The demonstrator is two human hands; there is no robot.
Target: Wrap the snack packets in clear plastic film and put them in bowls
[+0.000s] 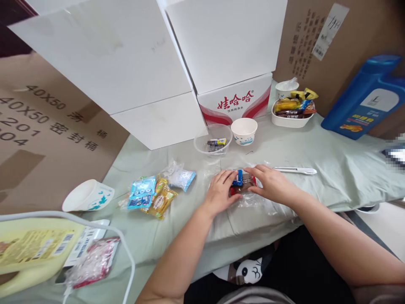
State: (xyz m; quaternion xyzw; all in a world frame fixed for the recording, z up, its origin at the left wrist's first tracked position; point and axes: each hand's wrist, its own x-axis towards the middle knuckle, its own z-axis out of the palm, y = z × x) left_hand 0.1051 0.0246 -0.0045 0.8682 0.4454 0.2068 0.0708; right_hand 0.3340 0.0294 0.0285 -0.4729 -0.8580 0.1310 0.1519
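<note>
My left hand (220,191) curls round the left side of a small blue snack packet (238,178) and a brown-and-red snack packet (248,184). From the other side, my right hand (269,184) grips the same little pile, its fingers bent over the edge. Fingers hide part of both packets. Crinkled clear plastic (253,201) lies under and around them. Just beyond my right hand is a white utility knife (297,170). Left of my hands, a heap of light blue packets (142,188) and gold packets (163,202) rests on the green cloth (183,228).
Behind stand a clear plastic bowl (202,147), a paper bowl (244,130) and a white tub of snacks (292,121). White boxes (234,99) wall the back; a blue bottle (357,101) leans right. Left are a tipped paper bowl (88,196), yellow jug (34,249) and white cable (126,249).
</note>
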